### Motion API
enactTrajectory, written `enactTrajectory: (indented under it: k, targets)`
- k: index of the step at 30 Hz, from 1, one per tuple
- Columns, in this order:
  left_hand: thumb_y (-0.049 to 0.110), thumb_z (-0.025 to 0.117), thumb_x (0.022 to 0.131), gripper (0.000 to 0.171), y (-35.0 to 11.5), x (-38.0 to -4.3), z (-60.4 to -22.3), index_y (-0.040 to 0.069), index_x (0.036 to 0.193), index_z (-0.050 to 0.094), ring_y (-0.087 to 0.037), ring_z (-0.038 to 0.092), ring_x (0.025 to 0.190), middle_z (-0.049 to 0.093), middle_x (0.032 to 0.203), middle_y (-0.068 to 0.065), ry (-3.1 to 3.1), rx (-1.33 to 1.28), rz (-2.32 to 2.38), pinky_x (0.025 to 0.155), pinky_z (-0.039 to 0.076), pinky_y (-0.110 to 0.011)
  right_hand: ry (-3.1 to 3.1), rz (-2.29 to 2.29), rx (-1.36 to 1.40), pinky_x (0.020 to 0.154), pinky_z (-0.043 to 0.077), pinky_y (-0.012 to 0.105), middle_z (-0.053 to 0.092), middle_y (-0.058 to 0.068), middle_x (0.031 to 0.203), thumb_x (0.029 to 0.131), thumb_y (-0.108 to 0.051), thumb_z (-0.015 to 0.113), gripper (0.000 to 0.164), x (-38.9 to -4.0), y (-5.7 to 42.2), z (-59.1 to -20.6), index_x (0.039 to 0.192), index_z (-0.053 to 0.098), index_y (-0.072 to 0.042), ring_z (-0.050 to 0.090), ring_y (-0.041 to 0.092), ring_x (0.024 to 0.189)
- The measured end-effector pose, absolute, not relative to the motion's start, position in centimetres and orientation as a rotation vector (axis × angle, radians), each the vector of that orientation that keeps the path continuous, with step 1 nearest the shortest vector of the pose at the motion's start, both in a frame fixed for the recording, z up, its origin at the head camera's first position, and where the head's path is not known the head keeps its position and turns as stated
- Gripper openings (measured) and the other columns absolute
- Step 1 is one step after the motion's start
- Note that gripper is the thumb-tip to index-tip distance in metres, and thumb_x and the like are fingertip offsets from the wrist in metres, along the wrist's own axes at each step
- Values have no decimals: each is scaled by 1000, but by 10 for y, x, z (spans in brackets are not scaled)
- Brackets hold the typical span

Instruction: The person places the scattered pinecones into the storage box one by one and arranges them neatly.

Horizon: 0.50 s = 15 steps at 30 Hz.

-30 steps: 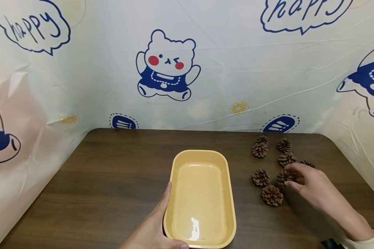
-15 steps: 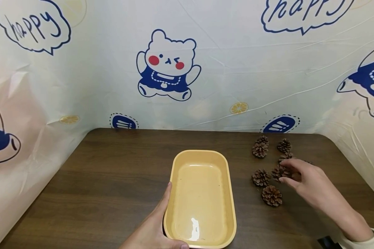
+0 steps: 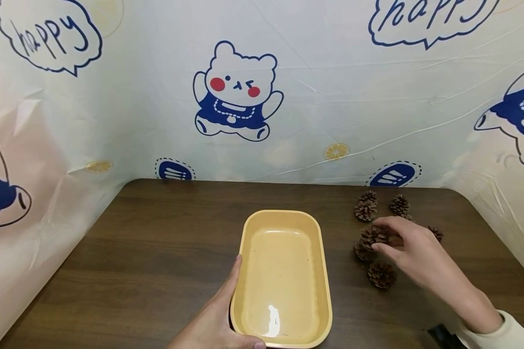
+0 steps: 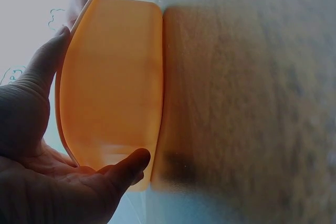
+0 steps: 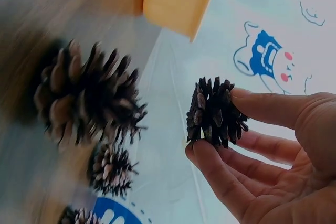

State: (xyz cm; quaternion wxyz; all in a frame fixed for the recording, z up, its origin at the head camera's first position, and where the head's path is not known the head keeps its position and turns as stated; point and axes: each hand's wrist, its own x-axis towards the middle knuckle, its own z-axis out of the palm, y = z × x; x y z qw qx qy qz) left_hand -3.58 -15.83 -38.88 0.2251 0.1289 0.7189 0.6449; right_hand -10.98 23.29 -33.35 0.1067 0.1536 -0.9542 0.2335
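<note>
A yellow rectangular tray (image 3: 284, 271) stands on the dark wooden table. My left hand (image 3: 216, 312) holds it by its near left corner, one finger stretched along the left side and the thumb over the front rim. Between thumb and fingertips of my right hand (image 3: 419, 257), a brown pine cone (image 5: 216, 114) is pinched; the right wrist view shows it raised beside other cones. In the head view it overlaps a pine cone (image 3: 364, 253) behind it, and another pine cone (image 3: 382, 275) lies just in front.
Toward the back right lie more pine cones (image 3: 365, 211), including one (image 3: 400, 204) near the table's far edge and one (image 3: 435, 233) partly behind my right hand. A printed sheet (image 3: 301, 121) with bear drawings walls the table (image 3: 170, 252) at the back and sides.
My right hand has lifted the pine cone and carried it left toward the tray, over the other cones. My left hand and the tray stay where they were.
</note>
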Motion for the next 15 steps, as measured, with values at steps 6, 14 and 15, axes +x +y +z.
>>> enactTrajectory:
  k: [6, 14, 15]
  targets:
    - [20, 98, 74, 146, -158, -36, -389, 38, 167, -14, -22, 60, 121, 9, 173, -20, 2024, 371, 1760, 97, 52, -20, -2776, 757, 504, 77, 61, 47, 72, 20, 125, 87, -9, 85, 45, -112, 217, -330, 128, 68, -3, 76, 30, 91]
    - [19, 98, 74, 146, -158, -36, -390, 44, 165, -13, -20, 61, 121, 12, 173, -13, 1973, 341, 1781, 97, 54, -22, -2743, 794, 567, 81, 61, 47, 73, 16, 125, 89, -10, 84, 43, -114, 197, -326, 129, 68, -6, 74, 31, 99]
    - [19, 98, 74, 146, -158, -35, -390, 44, 165, -13, -20, 61, 120, 13, 172, -13, 1973, 334, 1778, 96, 54, -22, -2741, 806, 573, 80, 61, 46, 73, 15, 125, 89, -10, 84, 43, -114, 195, -326, 129, 68, -6, 74, 30, 99]
